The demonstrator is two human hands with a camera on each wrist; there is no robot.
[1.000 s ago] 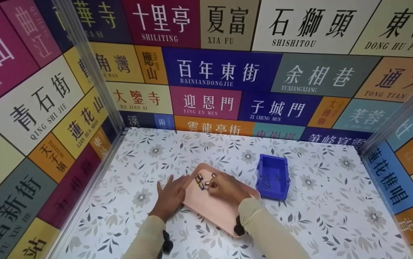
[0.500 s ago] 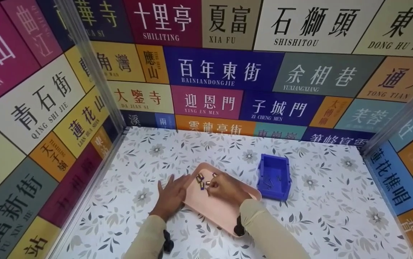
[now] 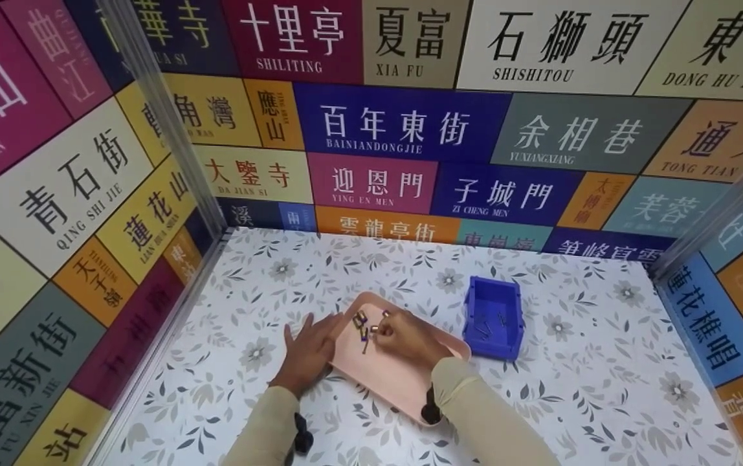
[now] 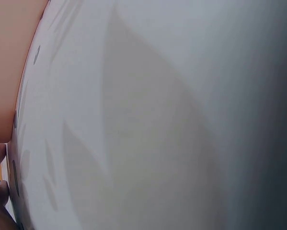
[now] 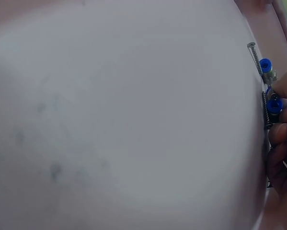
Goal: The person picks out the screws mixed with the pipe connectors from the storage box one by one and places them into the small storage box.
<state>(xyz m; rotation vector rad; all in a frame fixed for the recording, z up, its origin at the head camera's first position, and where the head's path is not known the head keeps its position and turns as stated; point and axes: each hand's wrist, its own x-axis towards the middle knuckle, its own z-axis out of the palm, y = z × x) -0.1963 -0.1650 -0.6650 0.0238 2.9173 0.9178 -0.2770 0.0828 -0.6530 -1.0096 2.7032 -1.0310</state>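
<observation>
Tray [image 3: 388,382], pink and shallow, lies on the bench [image 3: 578,382] with its long sides running diagonally across the head view. Small metallic fittings [image 3: 360,318] are grouped toward the tray's far-left end. One screw [image 3: 365,347] lies on the tray floor, just on the near side of this group. In the right wrist view, two fittings show blue collars [image 5: 265,65], and threaded screws lie close alongside them.

Left hand [image 3: 307,355] rests at the left edge of the tray. Its fingers are extended and spread wide, gripping nothing.

Right hand [image 3: 404,338] is positioned over the tray, directly at the fittings. Its fingers are curled inward and set narrow, with the thumb close to one blue-collared fitting. Whether the fingers pinch this fitting or only lie against it cannot be told.

Blue bin [image 3: 499,348] stands upright to the right of the tray, just beside its right corner; contact between the two cannot be confirmed. Several thin metal pieces [image 3: 483,329] lie loose on the bin floor.

Bench covering carries a grey flower-and-leaf print on white. Both arms wear beige sleeves [image 3: 488,417]. Behind the bench, a wall [image 3: 404,123] displays coloured panels with Chinese characters and romanised names.
</observation>
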